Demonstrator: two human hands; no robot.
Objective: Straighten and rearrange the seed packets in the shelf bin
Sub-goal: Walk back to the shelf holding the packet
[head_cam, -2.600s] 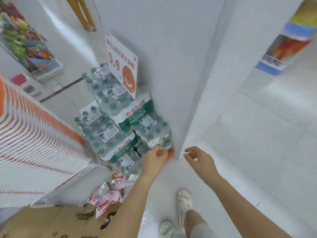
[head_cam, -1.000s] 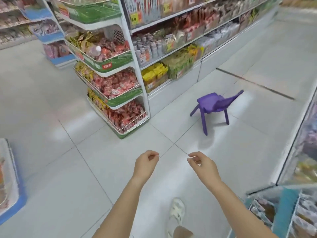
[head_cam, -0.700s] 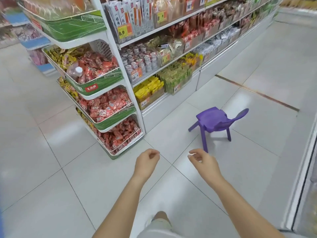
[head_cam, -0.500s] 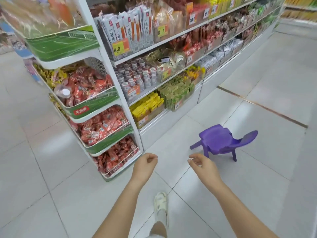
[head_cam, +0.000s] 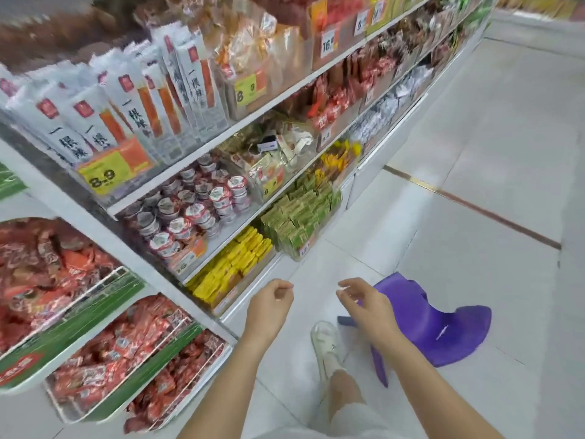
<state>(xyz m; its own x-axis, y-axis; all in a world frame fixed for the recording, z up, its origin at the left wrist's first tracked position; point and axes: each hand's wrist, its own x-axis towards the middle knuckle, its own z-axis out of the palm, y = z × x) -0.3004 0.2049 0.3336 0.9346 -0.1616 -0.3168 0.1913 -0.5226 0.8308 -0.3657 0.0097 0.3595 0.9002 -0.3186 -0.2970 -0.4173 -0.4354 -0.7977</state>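
The approach step is judged in hand: nothing is held in the loosely curled left hand or half-open right hand, so the bottom-shelf bin of yellow packets must next be reached.

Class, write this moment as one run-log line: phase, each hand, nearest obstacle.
phase: at the shelf, no packet touched | left hand: loosely curled, empty | right hand: half-open, empty | obstacle: purple chair on the floor beside the right hand
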